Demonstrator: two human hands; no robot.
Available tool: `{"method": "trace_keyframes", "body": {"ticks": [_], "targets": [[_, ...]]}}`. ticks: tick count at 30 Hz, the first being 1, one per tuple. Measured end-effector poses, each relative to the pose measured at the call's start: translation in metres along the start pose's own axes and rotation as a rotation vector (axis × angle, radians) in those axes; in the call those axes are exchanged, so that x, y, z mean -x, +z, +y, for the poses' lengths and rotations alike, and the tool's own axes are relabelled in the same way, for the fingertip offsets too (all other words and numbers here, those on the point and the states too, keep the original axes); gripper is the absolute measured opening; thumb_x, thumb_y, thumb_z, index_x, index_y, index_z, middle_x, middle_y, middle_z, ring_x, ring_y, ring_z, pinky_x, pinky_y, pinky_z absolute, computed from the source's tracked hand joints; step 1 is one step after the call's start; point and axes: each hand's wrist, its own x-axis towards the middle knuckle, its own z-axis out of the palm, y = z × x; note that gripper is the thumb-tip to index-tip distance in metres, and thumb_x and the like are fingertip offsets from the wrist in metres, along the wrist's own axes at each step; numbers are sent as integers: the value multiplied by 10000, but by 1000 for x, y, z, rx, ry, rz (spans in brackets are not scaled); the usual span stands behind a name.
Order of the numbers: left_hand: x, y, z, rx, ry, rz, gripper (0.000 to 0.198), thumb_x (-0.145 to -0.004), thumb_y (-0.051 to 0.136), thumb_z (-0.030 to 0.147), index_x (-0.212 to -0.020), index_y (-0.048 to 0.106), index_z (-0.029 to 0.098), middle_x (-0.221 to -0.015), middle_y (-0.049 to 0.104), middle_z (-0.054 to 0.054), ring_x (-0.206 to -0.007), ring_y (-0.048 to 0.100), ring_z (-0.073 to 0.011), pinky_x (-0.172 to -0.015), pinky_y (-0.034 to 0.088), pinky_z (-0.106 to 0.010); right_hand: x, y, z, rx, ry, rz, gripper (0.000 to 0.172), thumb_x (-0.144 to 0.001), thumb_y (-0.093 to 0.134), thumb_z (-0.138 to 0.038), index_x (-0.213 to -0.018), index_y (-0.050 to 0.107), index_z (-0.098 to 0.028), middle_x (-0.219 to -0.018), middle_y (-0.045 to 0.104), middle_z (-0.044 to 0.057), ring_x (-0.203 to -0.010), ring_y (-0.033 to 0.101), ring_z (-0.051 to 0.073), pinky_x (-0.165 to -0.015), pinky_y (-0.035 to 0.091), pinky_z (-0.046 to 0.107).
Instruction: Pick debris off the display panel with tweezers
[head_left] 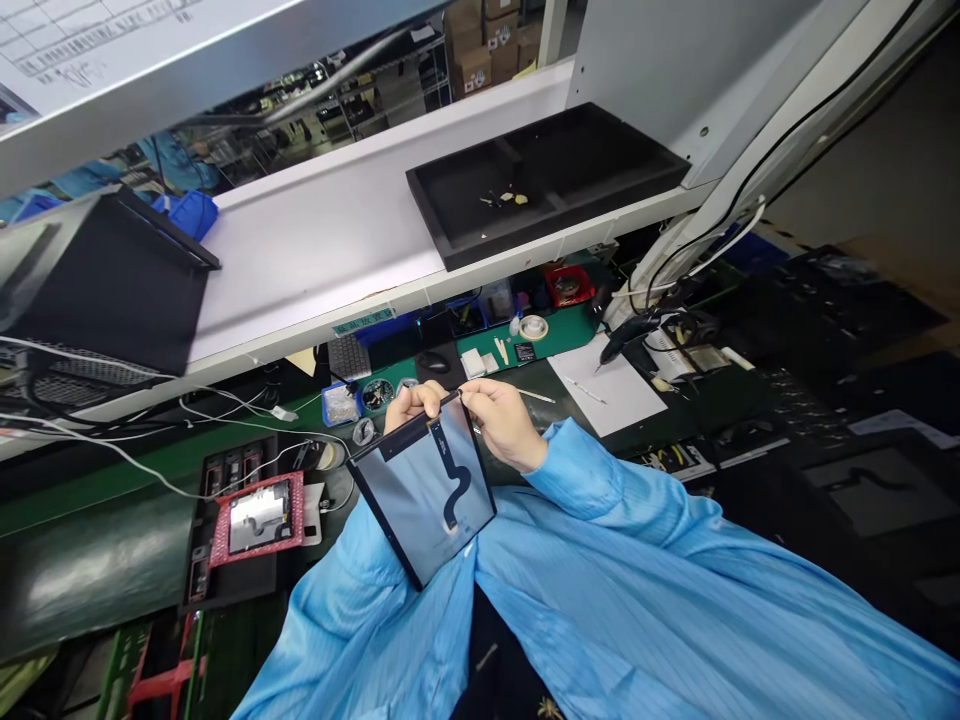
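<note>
A teal label (pixel 363 321) on the shelf edge bears characters too blurred to read; the printed sheet (pixel 82 35) at upper left shows a barcode and a handwritten scrawl, neither legible. Tiny white print on the black flex cable (pixel 456 480) is likewise unreadable. The left hand (pixel 412 403) is clamped on the top edge of a display panel (pixel 420 515), while the right hand (pixel 506 420), thumb and fingers closed together, pinches its upper right corner. The panel tilts in front of the person's torso, silvery and reflective, dark-bordered, the cable snaking down its face.
</note>
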Motion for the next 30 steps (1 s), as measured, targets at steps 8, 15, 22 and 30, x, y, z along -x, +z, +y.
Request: {"method": "trace_keyframes", "body": {"ticks": [8, 15, 22, 30], "targets": [[0, -4, -4, -9, -21, 26, 466, -945, 343, 433, -587, 415, 144, -668, 345, -68, -604, 392, -144, -702, 411, -344, 4, 1, -1, 4, 24, 23, 120, -650, 603, -255, -676, 698, -187, -622, 617, -16, -596, 512, 135, -587, 426, 272], [-1, -3, -6, 16, -15, 4, 477, -973, 261, 380, -608, 446, 136, -664, 365, -49, -610, 427, -135, -724, 429, -326, 8, 0, -6, 0, 17, 45, 134, -662, 615, -292, -670, 702, -190, -606, 599, -15, -608, 518, 140, -601, 440, 276], [-1, -6, -9, 29, -16, -14, 500, -979, 235, 366, -604, 467, 130, -652, 385, -50, -595, 431, -134, -688, 401, -307, 8, -1, 1, -6, 25, 70, 129, -648, 600, -266, -669, 703, -192, -621, 623, -14, -592, 516, 137, -577, 430, 272], [0, -7, -10, 35, -17, -30, 488, -976, 282, 386, -604, 465, 128, -661, 384, -46, -606, 436, -137, -724, 414, -321, 13, 0, -8, -47, 35, 76, 127, -660, 628, -292, -669, 704, -191, -582, 596, -23, -575, 514, 133, -576, 438, 273]]}}
